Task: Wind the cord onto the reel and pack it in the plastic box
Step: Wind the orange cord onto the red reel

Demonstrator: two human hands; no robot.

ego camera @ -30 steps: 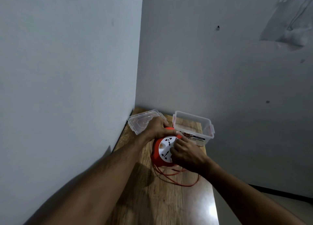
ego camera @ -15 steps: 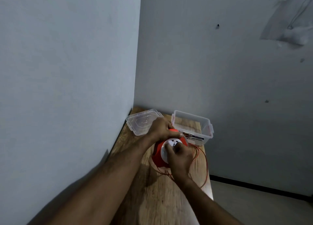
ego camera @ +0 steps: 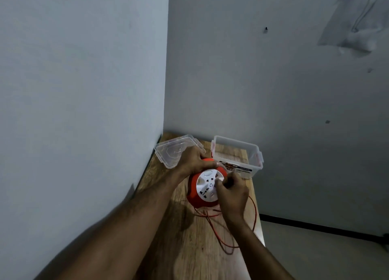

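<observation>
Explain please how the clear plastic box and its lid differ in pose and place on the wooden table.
The plastic box stands upright and open, deep-walled, at the table's far right; the lid lies flat and shallow at the far left, near the wall. The box carries a printed label on its front; the lid shows none. The left hand covers the lid's near corner, while the box stands free of both hands. Both are clear plastic with side clasps.

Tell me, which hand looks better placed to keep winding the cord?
The right hand, probably: its curled fingers sit on the reel's white face, with the loose cord trailing on that side. The left hand grips the reel's far edge, steadying it.
</observation>
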